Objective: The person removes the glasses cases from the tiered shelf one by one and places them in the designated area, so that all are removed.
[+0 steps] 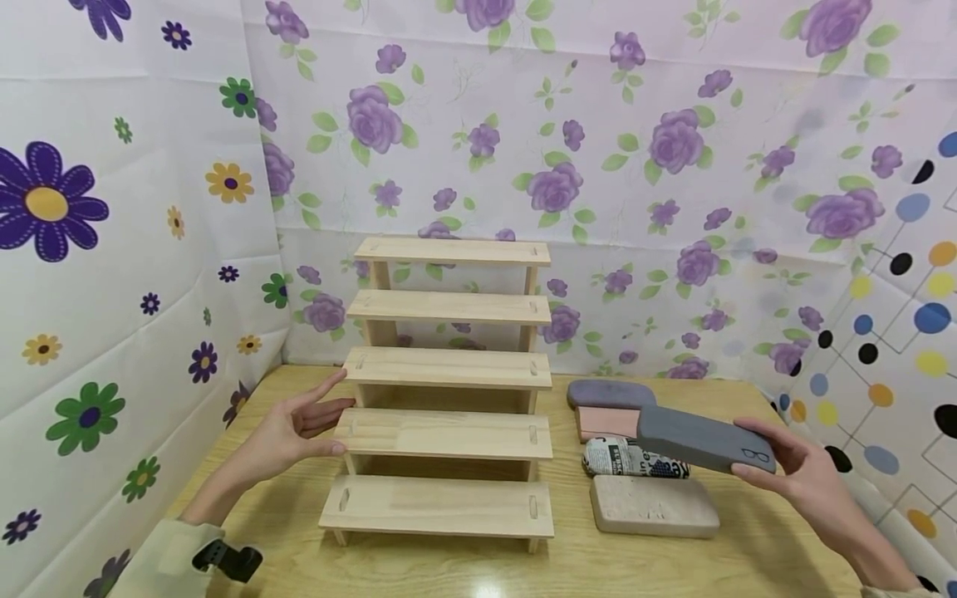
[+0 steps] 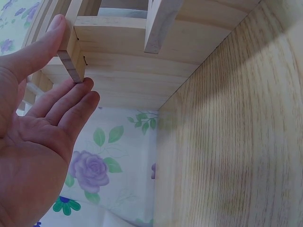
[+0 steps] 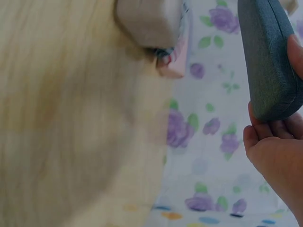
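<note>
A wooden step shelf point(image 1: 449, 365) with several tiers stands on the table. My left hand point(image 1: 295, 428) holds its left side: the thumb lies at the end of a lower step and the index fingertip reaches the step above. In the left wrist view, thumb and fingers lie on either side of a board's end point(image 2: 72, 59). My right hand point(image 1: 803, 473) grips the end of a dark grey glasses case point(image 1: 703, 436) with a small glasses print, raised over other cases. The right wrist view shows the case point(image 3: 267, 56) between thumb and fingers.
Right of the shelf lie a purple case point(image 1: 609, 393), a pink case point(image 1: 606, 422), a newsprint-patterned case point(image 1: 609, 457) and a beige case point(image 1: 654, 507), in a row front to back. Flowered cloth point(image 1: 463, 124) hangs behind the wooden table point(image 1: 419, 573), with patterned cloth at both sides.
</note>
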Action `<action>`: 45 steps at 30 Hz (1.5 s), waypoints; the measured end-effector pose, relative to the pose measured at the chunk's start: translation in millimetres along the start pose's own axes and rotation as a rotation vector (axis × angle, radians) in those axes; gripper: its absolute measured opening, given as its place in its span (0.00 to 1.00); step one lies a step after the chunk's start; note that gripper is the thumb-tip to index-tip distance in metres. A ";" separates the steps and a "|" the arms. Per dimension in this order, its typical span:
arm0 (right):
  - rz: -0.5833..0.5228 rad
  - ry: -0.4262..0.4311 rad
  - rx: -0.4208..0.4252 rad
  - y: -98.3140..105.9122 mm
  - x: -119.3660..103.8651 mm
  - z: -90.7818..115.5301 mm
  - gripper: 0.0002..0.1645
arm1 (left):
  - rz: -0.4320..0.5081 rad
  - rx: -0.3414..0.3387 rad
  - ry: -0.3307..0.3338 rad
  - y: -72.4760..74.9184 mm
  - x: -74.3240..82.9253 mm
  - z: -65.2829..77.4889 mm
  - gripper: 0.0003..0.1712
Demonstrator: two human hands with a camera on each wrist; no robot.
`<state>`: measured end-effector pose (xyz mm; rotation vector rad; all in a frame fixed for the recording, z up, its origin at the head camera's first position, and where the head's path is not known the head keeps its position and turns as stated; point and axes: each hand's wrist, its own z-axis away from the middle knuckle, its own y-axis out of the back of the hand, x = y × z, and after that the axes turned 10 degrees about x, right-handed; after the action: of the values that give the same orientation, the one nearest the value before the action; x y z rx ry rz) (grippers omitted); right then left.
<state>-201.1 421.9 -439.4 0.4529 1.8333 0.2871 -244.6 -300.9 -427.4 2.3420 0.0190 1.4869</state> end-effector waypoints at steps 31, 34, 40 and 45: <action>0.307 -0.364 0.017 59.4 78.5 8.2 0.63 | 0.006 -0.002 0.011 -1.6 4.0 0.3 0.61; 0.301 -0.389 -0.010 61.1 81.3 7.1 0.68 | 0.007 -0.004 0.012 -1.7 3.1 0.2 0.61; 0.342 -0.416 -0.051 62.1 84.7 1.4 0.71 | 0.010 -0.003 0.013 -1.2 1.4 0.4 0.61; 0.416 -0.393 -0.084 64.5 84.2 -5.2 0.70 | 0.002 -0.002 0.013 -0.4 1.8 -0.1 0.61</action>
<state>-217.4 517.2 -483.2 0.7744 1.3295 0.5175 -243.8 -300.1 -425.9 2.3315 0.0180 1.5017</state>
